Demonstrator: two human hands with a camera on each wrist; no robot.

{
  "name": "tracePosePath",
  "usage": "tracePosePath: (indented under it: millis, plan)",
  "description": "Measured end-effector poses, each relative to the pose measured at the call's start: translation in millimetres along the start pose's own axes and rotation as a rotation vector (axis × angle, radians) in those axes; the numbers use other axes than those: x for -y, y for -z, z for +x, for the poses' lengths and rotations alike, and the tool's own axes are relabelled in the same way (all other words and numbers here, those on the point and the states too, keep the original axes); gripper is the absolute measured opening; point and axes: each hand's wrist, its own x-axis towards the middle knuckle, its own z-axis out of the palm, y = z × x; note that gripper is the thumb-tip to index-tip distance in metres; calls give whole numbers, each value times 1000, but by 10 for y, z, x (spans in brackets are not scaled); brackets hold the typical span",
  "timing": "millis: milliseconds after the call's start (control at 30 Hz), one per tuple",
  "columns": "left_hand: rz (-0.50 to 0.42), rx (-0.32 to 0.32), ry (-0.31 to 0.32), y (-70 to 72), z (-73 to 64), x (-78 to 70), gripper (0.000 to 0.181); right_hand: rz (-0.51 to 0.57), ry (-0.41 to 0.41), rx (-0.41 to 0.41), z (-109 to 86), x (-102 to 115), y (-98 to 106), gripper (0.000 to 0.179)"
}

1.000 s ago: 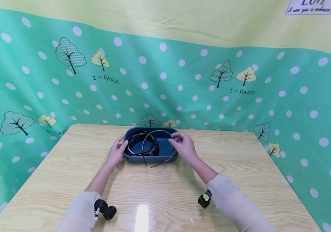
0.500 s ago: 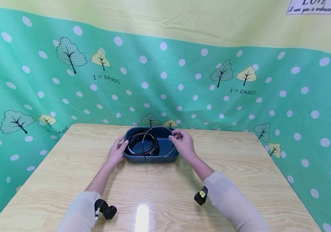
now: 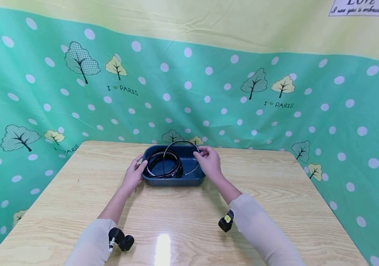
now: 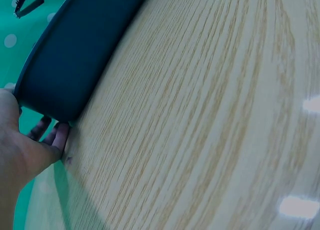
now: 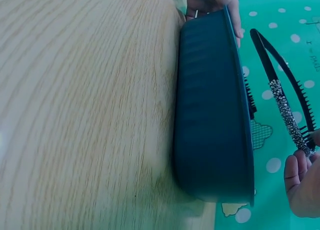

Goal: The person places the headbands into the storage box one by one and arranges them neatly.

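Note:
A dark blue oblong plastic box (image 3: 176,183) stands on the table, with several dark headbands (image 3: 177,170) nested in its left half. My left hand (image 3: 132,174) grips the box's left end, thumb at the rim and fingers against the outer wall, as the left wrist view (image 4: 25,152) hand shows. My right hand (image 3: 210,162) pinches a black headband (image 5: 285,115) by one side, above the box's right half. Sparkling stones cover part of this headband, and small comb teeth line its inner edge. Its curved top leans toward the back, away from the box floor.
The wood-grain table (image 3: 182,218) stretches in front and to both sides. Just behind its far edge hangs a green dotted cloth (image 3: 189,111). A black wrist camera (image 3: 121,239) sits on the left sleeve, another wrist camera (image 3: 226,221) on the right.
The right hand has lifted the pinched headband upward and slightly back; its lower ends, earlier hanging over the box's front wall, now lie behind the front rim. The left hand keeps its grip.

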Motion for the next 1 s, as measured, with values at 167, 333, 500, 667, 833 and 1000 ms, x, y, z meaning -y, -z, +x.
tracePosePath:
  millis: [167, 333, 500, 667, 833, 1000]
  plan:
    - [3, 3, -3, 7, 7, 4, 61, 23, -8, -34, 32, -9, -42, 26]
    - [2, 2, -1, 4, 13, 10, 59, 38, -10, -66, 49, -12, -85, 25]
    - [-4, -1, 0, -1, 11, 15, 59, 52, 2, -85, 69, -23, -138, 25]
    - [-10, 0, -2, -7, 4, 9, 59, 51, 10, -92, 81, -16, -174, 23]
    - [-11, -5, -3, -9, 6, 8, 59, 52, 10, -87, 100, -7, -199, 25]
    - [-5, -8, -3, -6, 1, 1, 59, 45, -1, -99, 124, -30, -229, 25]
